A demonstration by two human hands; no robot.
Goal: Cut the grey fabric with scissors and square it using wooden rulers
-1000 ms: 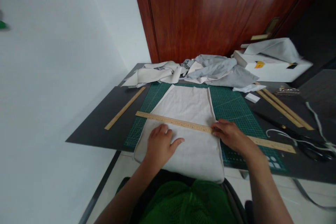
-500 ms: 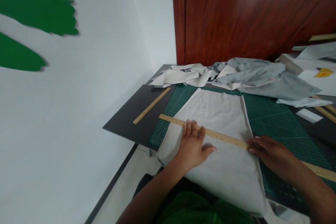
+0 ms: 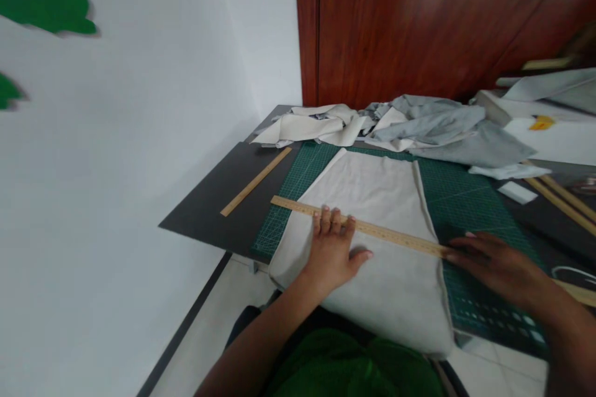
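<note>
A wooden ruler point(image 3: 391, 234) lies slantwise across a pale off-white cloth point(image 3: 372, 183), which hangs over the table's near edge. My left hand point(image 3: 331, 251) rests flat on the cloth, fingers spread, with the fingertips pressing on the ruler. At the ruler's right end is my right hand point(image 3: 498, 263); its fingers are stretched out and slightly apart, the lower fingertips at the tip of the ruler. A green cutting mat point(image 3: 459, 198) with grid lines lies under the cloth.
A second wooden ruler point(image 3: 256, 182) lies on the dark tabletop point(image 3: 205, 205) at left. Crumpled cream and grey fabric point(image 3: 437, 121) is heaped along the back. At right are a white box point(image 3: 559, 136), a small white block point(image 3: 518, 192) and wooden strips point(image 3: 563, 205).
The whole view has shifted a little, moving the table leftward and up in the picture. My right hand has slid slightly outward from the ruler's end, its fingers more spread. My left hand stays put.
</note>
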